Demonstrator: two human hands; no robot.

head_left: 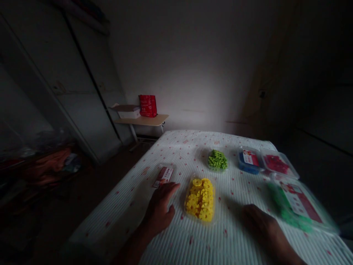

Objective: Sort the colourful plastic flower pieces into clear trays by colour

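Tub point(215, 206) of clear plastic, apparently lidless, at the dial's centre on a ribbed, red-flecked cloth point(193, 243); its load is yellow notched discs point(206, 198), flowerlike in outline. The tub is judged light, its thin walls smooth and apt to flex, the loose discs likely to spill if tilted; the surest hold is low on both long sides, at three and nine o'clock. The left hand point(162, 209), between eight and nine, has fingers extended close together, thumb apart, pinching nothing. The right hand point(261, 224), near four, is blurred, fingers curled; whether they grip anything cannot be told. At ten lies a flat, labelled lid point(164, 175), probably springy; at one, green lattice pieces point(217, 159).
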